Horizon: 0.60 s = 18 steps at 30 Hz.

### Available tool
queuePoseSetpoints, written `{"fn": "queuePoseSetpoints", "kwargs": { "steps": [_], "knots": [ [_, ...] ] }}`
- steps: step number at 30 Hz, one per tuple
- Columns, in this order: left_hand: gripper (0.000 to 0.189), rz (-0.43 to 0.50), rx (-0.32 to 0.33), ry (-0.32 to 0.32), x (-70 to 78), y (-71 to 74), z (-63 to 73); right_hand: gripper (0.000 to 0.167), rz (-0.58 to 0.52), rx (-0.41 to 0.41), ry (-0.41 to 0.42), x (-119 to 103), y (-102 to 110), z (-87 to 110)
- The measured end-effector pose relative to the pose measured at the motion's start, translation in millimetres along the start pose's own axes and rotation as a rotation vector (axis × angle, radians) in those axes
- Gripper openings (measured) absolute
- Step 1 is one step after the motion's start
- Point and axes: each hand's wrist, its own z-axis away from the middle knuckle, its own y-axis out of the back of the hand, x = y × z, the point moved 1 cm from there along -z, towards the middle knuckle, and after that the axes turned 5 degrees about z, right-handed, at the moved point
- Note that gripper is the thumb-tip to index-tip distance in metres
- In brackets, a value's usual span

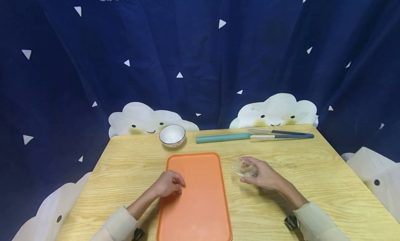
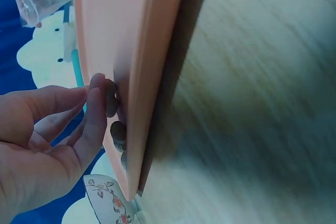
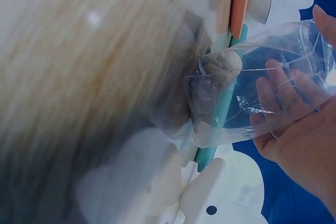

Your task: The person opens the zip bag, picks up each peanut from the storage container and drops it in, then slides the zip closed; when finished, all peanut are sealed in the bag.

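My left hand (image 1: 168,183) is low over the left side of an orange tray (image 1: 197,206). In the left wrist view its curled fingertips pinch a small brown lump (image 2: 111,99), close to the tray surface. Another brown lump (image 2: 118,134) lies just beside it, and part of a third shows behind; their exact kind is unclear. To the right of the tray, my right hand (image 1: 264,175) holds a clear plastic bag (image 1: 240,168) with its fingers spread round it. The right wrist view shows a pale brown rounded lump (image 3: 226,66) in the bag.
Behind the tray stands a white bowl (image 1: 172,136) with a floral outside. A teal stick (image 1: 223,138) lies along the back of the wooden table (image 1: 125,164), touching or nearly touching tongs (image 1: 290,135) with cream tips and dark blue arms. A dark blue curtain hangs behind.
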Motion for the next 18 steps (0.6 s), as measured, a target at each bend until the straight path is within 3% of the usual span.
{"fn": "queuePoseSetpoints", "kwargs": {
  "steps": [8, 14, 18],
  "knots": [
    [0.01, -0.016, 0.04, 0.035, -2.6, -2.6, 4.8, 0.069, 0.008, -0.006, 0.002, -0.4, 0.2, -0.2],
    [0.008, 0.033, 0.001, 0.027, -4.2, -6.3, 4.4, 0.069, 0.003, -0.002, 0.01, 0.5, -0.2, -0.4],
    [0.009, -0.034, -0.001, 0.017, -4.3, -9.0, 3.6, 0.069, 0.0, 0.0, 0.012, 1.1, 0.1, -0.4]
  ]
}}
